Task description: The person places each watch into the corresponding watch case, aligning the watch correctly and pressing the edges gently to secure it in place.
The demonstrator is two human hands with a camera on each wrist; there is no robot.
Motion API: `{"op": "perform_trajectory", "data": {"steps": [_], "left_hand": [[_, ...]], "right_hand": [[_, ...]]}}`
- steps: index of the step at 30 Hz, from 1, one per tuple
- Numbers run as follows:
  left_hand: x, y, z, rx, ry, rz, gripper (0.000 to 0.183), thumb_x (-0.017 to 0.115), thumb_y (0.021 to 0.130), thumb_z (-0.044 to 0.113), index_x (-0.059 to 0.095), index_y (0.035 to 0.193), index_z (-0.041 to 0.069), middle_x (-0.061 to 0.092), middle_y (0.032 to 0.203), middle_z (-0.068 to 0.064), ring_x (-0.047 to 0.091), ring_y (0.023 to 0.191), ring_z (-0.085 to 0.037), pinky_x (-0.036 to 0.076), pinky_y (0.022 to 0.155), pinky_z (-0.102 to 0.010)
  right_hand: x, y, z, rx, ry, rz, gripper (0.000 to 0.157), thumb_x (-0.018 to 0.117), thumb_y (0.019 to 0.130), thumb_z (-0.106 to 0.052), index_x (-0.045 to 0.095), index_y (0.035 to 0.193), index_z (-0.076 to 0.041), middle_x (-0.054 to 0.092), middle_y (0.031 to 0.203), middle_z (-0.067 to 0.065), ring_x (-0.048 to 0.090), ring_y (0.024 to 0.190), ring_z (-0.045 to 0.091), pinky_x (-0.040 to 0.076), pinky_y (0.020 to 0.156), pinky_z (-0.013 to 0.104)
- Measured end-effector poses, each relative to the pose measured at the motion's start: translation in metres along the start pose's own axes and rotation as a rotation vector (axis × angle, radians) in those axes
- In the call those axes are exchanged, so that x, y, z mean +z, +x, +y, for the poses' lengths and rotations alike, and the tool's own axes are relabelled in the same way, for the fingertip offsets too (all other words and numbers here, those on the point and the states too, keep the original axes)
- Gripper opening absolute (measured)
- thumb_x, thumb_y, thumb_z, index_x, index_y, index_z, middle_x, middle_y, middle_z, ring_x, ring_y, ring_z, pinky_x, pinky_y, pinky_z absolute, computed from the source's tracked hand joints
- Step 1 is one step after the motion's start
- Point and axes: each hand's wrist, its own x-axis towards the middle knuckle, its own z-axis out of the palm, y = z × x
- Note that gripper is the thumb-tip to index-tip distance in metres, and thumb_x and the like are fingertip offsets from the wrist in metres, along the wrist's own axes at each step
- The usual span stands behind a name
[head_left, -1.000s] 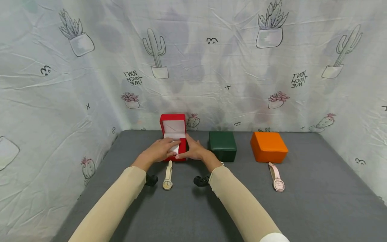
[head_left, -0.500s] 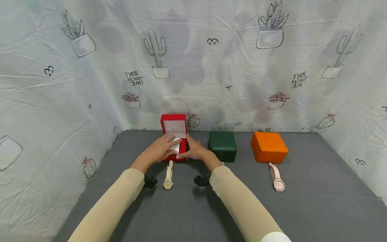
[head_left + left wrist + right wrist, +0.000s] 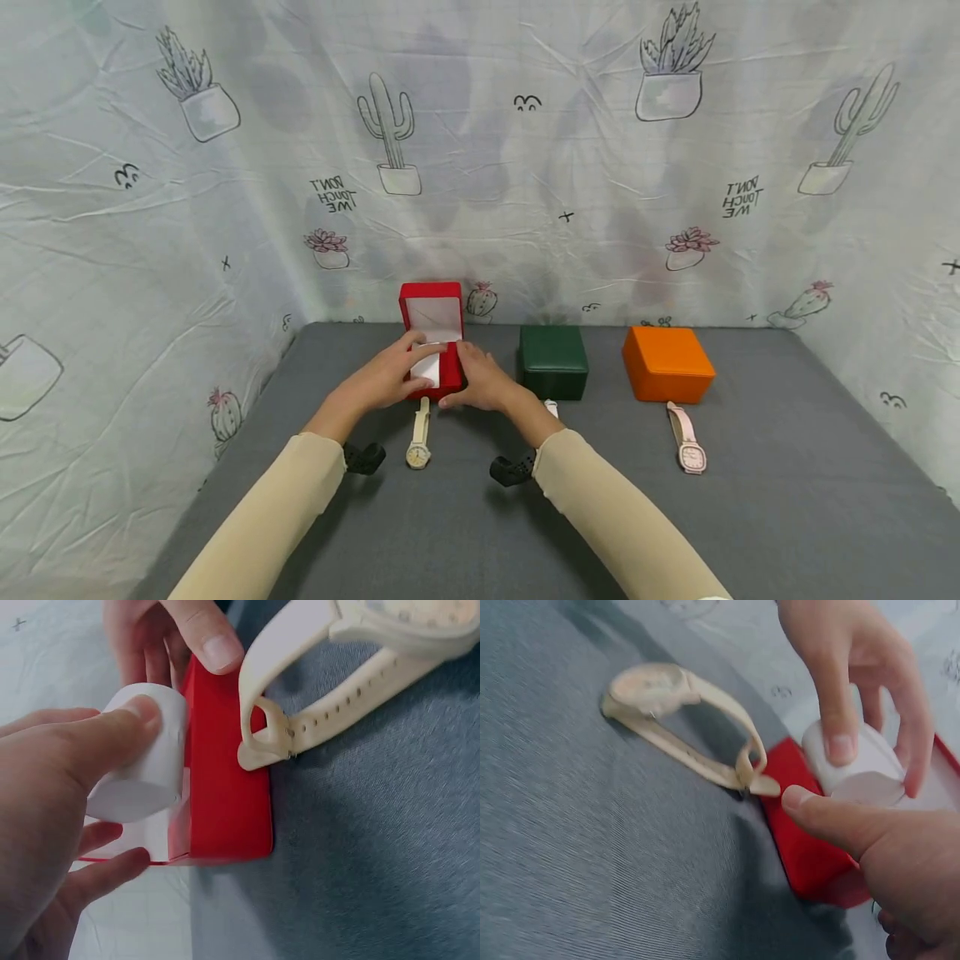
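Observation:
An open red watch box stands at the back of the table, lid raised and white inside. My left hand pinches a white watch cushion between thumb and fingers. In the left wrist view the cushion sits tilted over the box's opening, partly raised out of it. At the box's right side my right hand grips it, thumb at the front wall and fingers along the side. A cream watch lies just in front, its strap end right at the box.
A closed green box and a closed orange box stand to the right. A pink watch lies before the orange one. Behind my right wrist a white watch partly shows. A patterned cloth hangs behind the grey table.
My left hand has drawn slightly left with the white cushion, which shows more between the fingers. My right hand has slid a little down and toward me along the box's side.

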Motion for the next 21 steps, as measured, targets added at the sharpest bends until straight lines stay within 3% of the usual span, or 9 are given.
{"op": "perform_trajectory", "data": {"steps": [7, 11, 18, 21], "left_hand": [[0.003, -0.017, -0.002, -0.082, -0.089, 0.052, 0.071, 0.076, 0.083, 0.026, 0.043, 0.146, 0.021, 0.043, 0.134, -0.01, 0.053, 0.112, -0.027, 0.054, 0.093, -0.046], [0.006, -0.03, -0.004, -0.106, -0.136, 0.093, 0.072, 0.079, 0.08, 0.025, 0.044, 0.142, 0.014, 0.044, 0.137, -0.012, 0.053, 0.114, -0.027, 0.056, 0.09, -0.044], [0.009, -0.048, -0.006, -0.103, -0.201, 0.143, 0.066, 0.083, 0.076, 0.019, 0.051, 0.132, 0.009, 0.046, 0.132, -0.012, 0.054, 0.111, -0.027, 0.059, 0.082, -0.039], [0.009, -0.052, -0.006, -0.104, -0.204, 0.151, 0.065, 0.084, 0.075, 0.018, 0.052, 0.13, 0.01, 0.047, 0.131, -0.011, 0.053, 0.111, -0.026, 0.059, 0.081, -0.038]], "right_hand": [[0.001, -0.019, -0.013, -0.055, -0.023, 0.008, 0.104, 0.076, 0.077, -0.05, 0.017, 0.156, -0.015, 0.015, 0.162, 0.011, 0.017, 0.149, 0.032, 0.012, 0.122, 0.052], [0.006, -0.031, -0.018, -0.095, -0.033, 0.018, 0.099, 0.077, 0.075, -0.051, 0.026, 0.153, -0.016, 0.014, 0.163, 0.01, 0.013, 0.15, 0.032, 0.013, 0.122, 0.05], [0.013, -0.045, -0.025, -0.265, 0.032, 0.017, 0.082, 0.08, 0.076, -0.043, 0.043, 0.146, -0.02, 0.038, 0.153, 0.0, 0.038, 0.14, 0.02, 0.042, 0.11, 0.046], [0.018, -0.047, -0.027, -0.287, -0.015, 0.002, 0.081, 0.079, 0.077, -0.045, 0.044, 0.145, -0.019, 0.045, 0.148, 0.0, 0.042, 0.136, 0.017, 0.042, 0.11, 0.043]]}}
